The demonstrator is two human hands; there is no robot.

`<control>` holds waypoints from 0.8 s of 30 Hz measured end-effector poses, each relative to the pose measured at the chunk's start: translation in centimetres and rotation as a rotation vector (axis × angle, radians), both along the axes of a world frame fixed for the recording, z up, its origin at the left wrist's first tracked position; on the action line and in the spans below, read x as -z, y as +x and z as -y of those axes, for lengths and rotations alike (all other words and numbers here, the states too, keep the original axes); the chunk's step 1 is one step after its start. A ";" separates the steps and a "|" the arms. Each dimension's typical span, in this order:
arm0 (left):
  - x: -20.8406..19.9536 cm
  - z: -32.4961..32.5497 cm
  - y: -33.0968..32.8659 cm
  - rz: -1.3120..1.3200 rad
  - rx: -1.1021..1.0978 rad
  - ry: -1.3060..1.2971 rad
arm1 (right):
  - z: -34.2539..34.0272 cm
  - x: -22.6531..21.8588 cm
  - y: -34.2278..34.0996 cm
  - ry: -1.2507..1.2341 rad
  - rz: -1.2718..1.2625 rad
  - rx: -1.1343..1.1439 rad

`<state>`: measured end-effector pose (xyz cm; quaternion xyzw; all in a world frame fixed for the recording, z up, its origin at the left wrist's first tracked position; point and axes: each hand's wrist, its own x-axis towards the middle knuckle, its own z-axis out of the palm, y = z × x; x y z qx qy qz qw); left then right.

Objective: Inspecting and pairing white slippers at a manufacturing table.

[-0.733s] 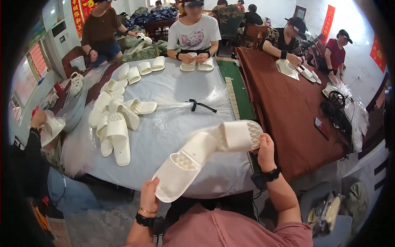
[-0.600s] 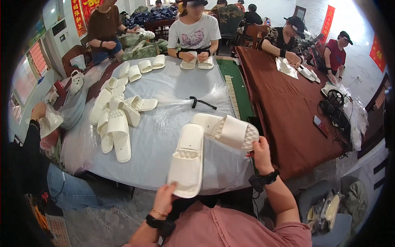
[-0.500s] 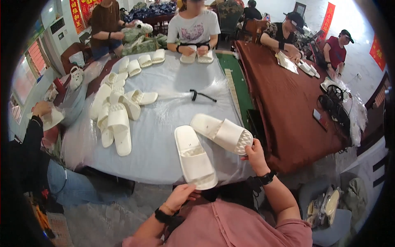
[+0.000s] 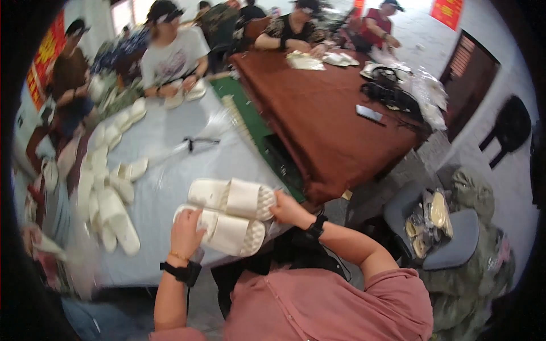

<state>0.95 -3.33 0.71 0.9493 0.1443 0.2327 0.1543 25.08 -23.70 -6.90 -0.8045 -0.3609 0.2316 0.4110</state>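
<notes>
Two cream slide slippers lie side by side at the table's near edge, toes pointing right, with quilted insoles. My left hand (image 4: 186, 230) is closed on the heel end of the nearer slipper (image 4: 230, 232). With fingers at its toe, my right hand (image 4: 290, 210) grips the farther slipper (image 4: 244, 200). Dark bands circle both my wrists. To the left, a loose heap of cream slippers (image 4: 118, 219) lies on the pale-covered table (image 4: 165, 199). The insides of my fingers are partly hidden.
A black strap (image 4: 199, 142) lies mid-table. Across from me a person in a white shirt (image 4: 175, 57) handles slippers (image 4: 185, 96). On the right stand a brown-covered table (image 4: 318, 125) with a phone (image 4: 369, 113) and a grey chair (image 4: 455, 241) bearing bagged shoes (image 4: 438, 213).
The slippers have gone from splayed apart to lying parallel. My left hand has shifted up and left onto a heel end; my right hand still grips a toe. The view has swung right.
</notes>
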 end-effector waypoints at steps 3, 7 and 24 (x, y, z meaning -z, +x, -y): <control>1.0 -1.0 3.2 -0.060 0.179 0.059 | 0.0 -0.7 -0.3 0.060 -0.035 -0.076; 3.0 -1.3 6.5 -0.257 0.319 0.053 | 0.2 -1.9 -0.8 0.051 0.060 -0.111; 2.4 2.7 6.2 0.002 -0.231 -0.385 | -3.3 -3.2 -1.2 0.281 0.167 -0.325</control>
